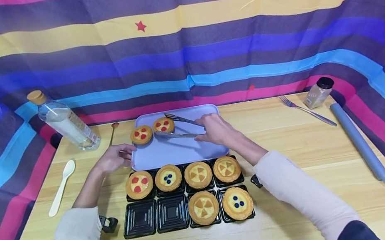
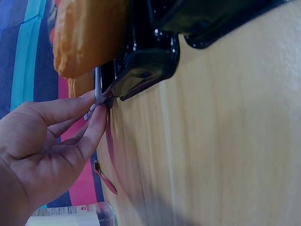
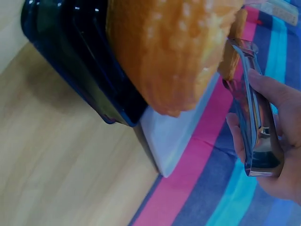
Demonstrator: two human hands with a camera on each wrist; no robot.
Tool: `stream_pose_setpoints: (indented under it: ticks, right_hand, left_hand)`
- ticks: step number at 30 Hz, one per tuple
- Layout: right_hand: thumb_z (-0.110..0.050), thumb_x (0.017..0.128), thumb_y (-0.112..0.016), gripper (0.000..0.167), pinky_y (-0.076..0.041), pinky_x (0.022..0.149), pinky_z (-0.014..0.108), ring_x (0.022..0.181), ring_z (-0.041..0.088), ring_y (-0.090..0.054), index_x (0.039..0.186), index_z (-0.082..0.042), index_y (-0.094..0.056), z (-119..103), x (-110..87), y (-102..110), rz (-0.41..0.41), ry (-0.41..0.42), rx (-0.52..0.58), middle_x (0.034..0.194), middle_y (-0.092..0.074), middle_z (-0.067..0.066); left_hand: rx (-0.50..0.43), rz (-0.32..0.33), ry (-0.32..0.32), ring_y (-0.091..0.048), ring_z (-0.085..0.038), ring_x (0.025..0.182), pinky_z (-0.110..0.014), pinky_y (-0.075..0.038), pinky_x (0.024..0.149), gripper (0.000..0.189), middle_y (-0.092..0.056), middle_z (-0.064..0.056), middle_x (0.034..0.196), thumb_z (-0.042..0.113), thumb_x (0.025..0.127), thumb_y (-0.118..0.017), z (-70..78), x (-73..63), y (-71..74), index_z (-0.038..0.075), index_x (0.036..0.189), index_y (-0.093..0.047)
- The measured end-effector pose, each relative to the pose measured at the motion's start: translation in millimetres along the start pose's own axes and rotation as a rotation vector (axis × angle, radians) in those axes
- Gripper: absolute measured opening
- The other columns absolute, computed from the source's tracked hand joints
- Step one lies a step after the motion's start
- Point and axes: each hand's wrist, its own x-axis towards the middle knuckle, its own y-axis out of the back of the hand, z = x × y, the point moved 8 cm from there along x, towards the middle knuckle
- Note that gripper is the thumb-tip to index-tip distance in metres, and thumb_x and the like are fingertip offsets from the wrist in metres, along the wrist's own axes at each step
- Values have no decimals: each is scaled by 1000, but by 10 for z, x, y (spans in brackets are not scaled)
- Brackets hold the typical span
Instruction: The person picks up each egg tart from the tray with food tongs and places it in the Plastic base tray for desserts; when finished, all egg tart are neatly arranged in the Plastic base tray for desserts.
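Note:
My right hand (image 1: 215, 129) holds metal tongs (image 1: 185, 120) over the pale purple tray (image 1: 179, 153). The tong arms are spread, with their tips at either side of a tart with red fruit (image 1: 163, 125); whether they touch it I cannot tell. A second red-topped tart (image 1: 141, 135) lies beside it at the tray's left end. At that end my left hand (image 1: 117, 157) pinches the tray's rim between thumb and fingers, as the left wrist view shows. In the right wrist view the tongs (image 3: 256, 117) lie between thumb and fingers.
In front of the tray stand black plastic boxes (image 1: 140, 218) in two rows, several holding tarts (image 1: 198, 175); the two at front left hold nothing. Left are a bottle (image 1: 70, 122), a pale spoon (image 1: 61, 189) and a thin stick (image 1: 113, 132). Right are a fork (image 1: 306, 110), jar (image 1: 318, 92) and grey roll (image 1: 360, 141).

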Motion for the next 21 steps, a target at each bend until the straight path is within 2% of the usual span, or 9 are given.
stream_pose_setpoints:
  ticks: [4, 7, 11, 18, 21]
  right_hand:
    - [-31, 78, -77, 56, -56, 74, 32, 74, 19, -62, 123, -1, -62, -56, -107, 102, 17, 36, 12, 103, -69, 15]
    - [-29, 78, -77, 54, -56, 70, 31, 76, 20, -65, 121, 0, -62, -112, -233, 191, 39, 81, 34, 99, -69, 13]
    - [-29, 78, -77, 55, -57, 71, 31, 80, 23, -67, 121, 1, -62, -186, -448, 322, 64, 125, 55, 103, -69, 14]
    - [-29, 76, -79, 61, -55, 88, 37, 103, 30, -66, 125, 1, -59, -354, -895, 509, 70, 158, 63, 119, -65, 19]
    - [-30, 77, -77, 61, -56, 85, 34, 102, 28, -67, 126, -1, -59, -428, -1083, 512, 50, 176, 72, 121, -64, 18]
  left_hand:
    - [-6, -2, -6, -58, -35, 103, -29, -55, 78, 56, -52, -28, 114, -7, 77, -64, 1, 2, -4, -10, 130, -47]
    - [-1, 0, -1, -58, -34, 102, -28, -55, 78, 56, -53, -28, 114, -7, 77, -64, 4, 0, -5, -10, 130, -47]
    - [4, 0, 8, -57, -35, 103, -30, -55, 79, 57, -53, -28, 115, -6, 77, -65, 10, -5, -11, -10, 131, -47]
    - [15, 0, 8, -57, -36, 105, -31, -55, 80, 57, -53, -28, 116, -6, 77, -65, -2, 7, -18, -10, 131, -47]
    - [23, 4, 9, -58, -34, 104, -31, -55, 80, 56, -54, -27, 115, -6, 77, -64, -15, 14, -9, -9, 130, -48]
